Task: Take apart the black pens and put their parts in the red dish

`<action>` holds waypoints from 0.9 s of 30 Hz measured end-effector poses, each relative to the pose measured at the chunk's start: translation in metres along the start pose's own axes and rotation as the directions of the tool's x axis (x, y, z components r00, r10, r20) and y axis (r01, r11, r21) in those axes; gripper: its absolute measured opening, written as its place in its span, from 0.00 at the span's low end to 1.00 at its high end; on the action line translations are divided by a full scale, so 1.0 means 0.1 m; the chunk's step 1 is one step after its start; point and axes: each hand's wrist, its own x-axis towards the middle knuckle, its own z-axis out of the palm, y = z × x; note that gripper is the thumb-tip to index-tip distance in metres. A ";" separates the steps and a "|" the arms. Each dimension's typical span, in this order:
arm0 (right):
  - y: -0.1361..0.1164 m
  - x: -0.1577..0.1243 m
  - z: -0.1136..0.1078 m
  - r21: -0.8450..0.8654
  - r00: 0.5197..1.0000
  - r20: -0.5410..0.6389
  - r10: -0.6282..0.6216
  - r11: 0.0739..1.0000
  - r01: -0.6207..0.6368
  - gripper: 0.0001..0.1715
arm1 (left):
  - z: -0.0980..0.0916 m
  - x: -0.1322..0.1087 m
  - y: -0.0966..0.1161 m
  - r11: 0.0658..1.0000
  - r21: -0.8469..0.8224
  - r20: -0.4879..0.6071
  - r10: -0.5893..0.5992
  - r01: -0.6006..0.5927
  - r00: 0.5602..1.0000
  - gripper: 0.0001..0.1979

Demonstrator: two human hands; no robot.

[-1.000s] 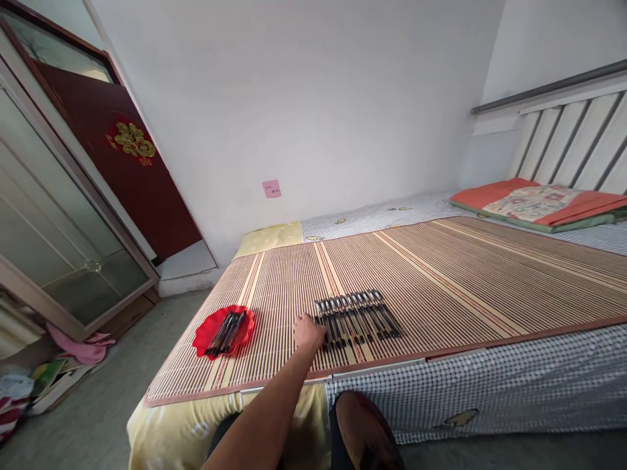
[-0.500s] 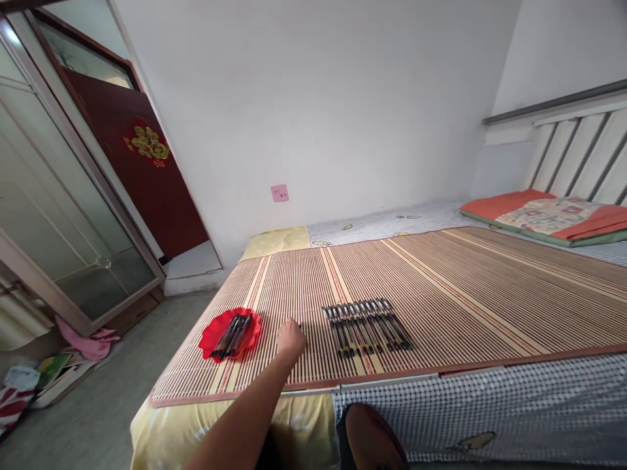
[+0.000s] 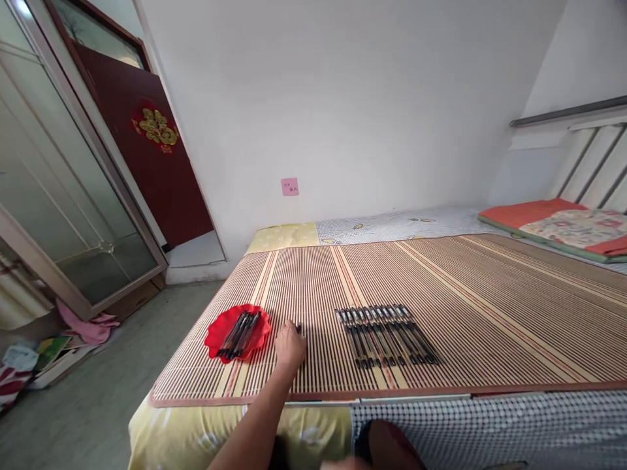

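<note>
My left hand [image 3: 290, 346] rests on the bamboo mat [image 3: 465, 307] close to its front edge, knuckles up and fingers curled in. They are closed on a pen [image 3: 298, 329]. Only its dark end shows, sticking out just past my fingers on the side toward the wall, so I cannot tell how much of it I hold. My forearm comes up over the front edge of the bed [image 3: 235, 431]. My right hand is out of the picture, and I cannot tell its state.

Just left of my hand, near the front left corner of the mat, sits a red dish [image 3: 214, 341]. A small bundle of dark pens [image 3: 239, 334] lies in it at a slant. To my right, apart from my hand, a row of pens [image 3: 386, 335] lies side by side on the mat, touching one another, their near ends close to the front edge.

A flowered pillow [image 3: 563, 225] lies at the far right corner of the bed. A pink note [image 3: 289, 187] is stuck on the white wall, and a dark red door [image 3: 147, 156] stands to the left.
</note>
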 end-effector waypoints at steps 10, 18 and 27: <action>-0.59 0.78 -1.36 0.389 0.663 -0.748 -0.004 0.807 0.444 0.25 | 0.03 0.02 -0.16 0.959 -0.282 -0.074 -0.021 -0.001 0.997 0.05; -0.31 1.17 -1.14 0.471 0.703 -0.705 0.092 0.802 0.367 0.25 | -0.18 0.07 -0.18 0.618 -0.787 0.110 0.137 0.002 0.984 0.16; -0.34 1.26 -1.08 0.404 0.822 -0.566 0.055 0.888 0.219 0.22 | -0.37 -0.04 0.01 0.313 -0.950 0.093 0.289 -0.002 0.953 0.24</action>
